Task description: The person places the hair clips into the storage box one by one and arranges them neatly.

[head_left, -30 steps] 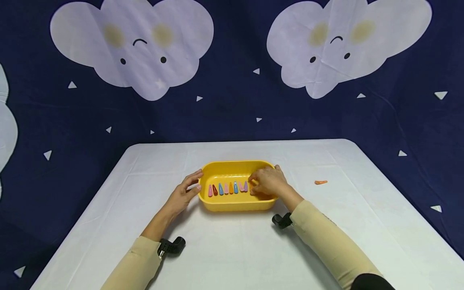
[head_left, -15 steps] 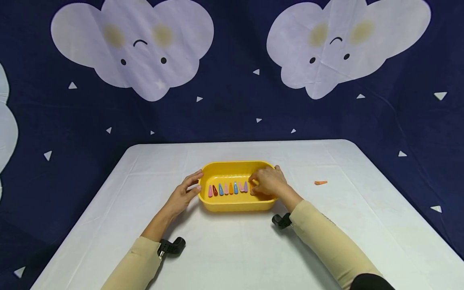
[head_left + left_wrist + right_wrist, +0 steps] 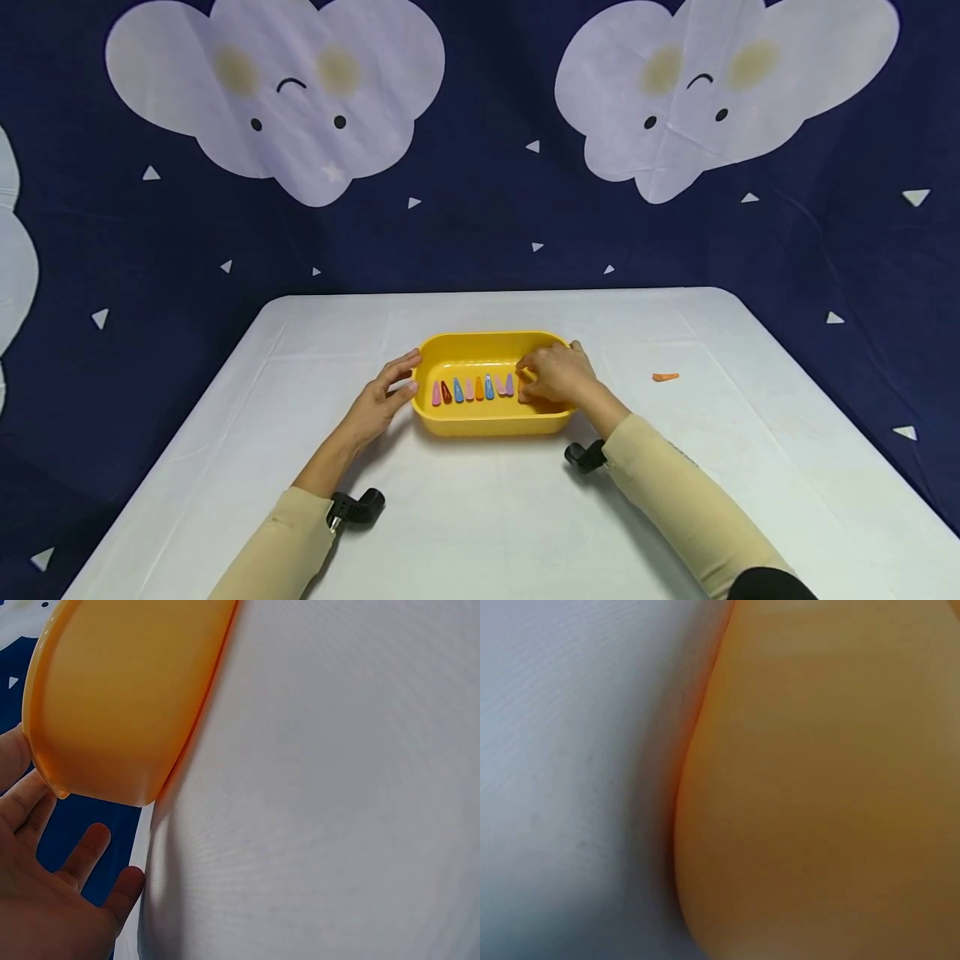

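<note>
A yellow tray stands mid-table with a row of small coloured hair clips inside: pink, red, blue, orange and purple. My left hand touches the tray's left end with outstretched fingers and thumb; in the left wrist view the lower fingers are spread apart, off the tray. At the row's right end, my right hand reaches over the rim, fingertips bent down around what looks like an orange clip, mostly hidden by the fingers. The right wrist view shows only the tray's outer wall and white cloth.
A single orange hair clip lies on the white-covered table, to the right of the tray. Behind the table hangs a dark blue cloth printed with clouds and triangles. Each wrist wears a black camera.
</note>
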A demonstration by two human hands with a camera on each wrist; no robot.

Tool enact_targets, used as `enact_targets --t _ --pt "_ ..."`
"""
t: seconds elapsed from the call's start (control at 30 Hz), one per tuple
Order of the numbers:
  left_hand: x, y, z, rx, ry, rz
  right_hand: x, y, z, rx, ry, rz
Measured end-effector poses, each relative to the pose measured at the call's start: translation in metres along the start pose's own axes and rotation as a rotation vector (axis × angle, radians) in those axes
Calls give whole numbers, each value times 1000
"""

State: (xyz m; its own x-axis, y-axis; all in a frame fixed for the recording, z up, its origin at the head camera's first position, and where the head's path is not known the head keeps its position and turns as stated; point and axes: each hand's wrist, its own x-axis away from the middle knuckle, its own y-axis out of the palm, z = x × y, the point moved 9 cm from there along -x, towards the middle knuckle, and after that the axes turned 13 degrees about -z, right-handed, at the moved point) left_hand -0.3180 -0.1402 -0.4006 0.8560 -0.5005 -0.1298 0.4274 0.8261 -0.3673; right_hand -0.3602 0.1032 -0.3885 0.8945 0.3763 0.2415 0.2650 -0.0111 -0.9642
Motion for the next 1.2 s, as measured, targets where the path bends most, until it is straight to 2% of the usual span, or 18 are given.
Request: enact_targets --t 0.2,0.5,0.67,0.83,1.0,1.2 --pt "0 0 -1 5 -7 -2 -1 -4 4 -78 8 26" --pt "1 -1 -4 7 -23 3 -3 -9 9 -256 -45 62" --pt "1 -1 -3 -2 -17 -2 2 -14 11 -302 -75 76" --pt "0 -1 -2 -1 -17 -5 10 -22 16 -358 -109 125" --pt "-1 -1 -2 4 -23 -3 21 -34 27 -459 -121 174" --pt "0 -1 -3 10 -17 -2 38 -49 43 -508 -92 227"
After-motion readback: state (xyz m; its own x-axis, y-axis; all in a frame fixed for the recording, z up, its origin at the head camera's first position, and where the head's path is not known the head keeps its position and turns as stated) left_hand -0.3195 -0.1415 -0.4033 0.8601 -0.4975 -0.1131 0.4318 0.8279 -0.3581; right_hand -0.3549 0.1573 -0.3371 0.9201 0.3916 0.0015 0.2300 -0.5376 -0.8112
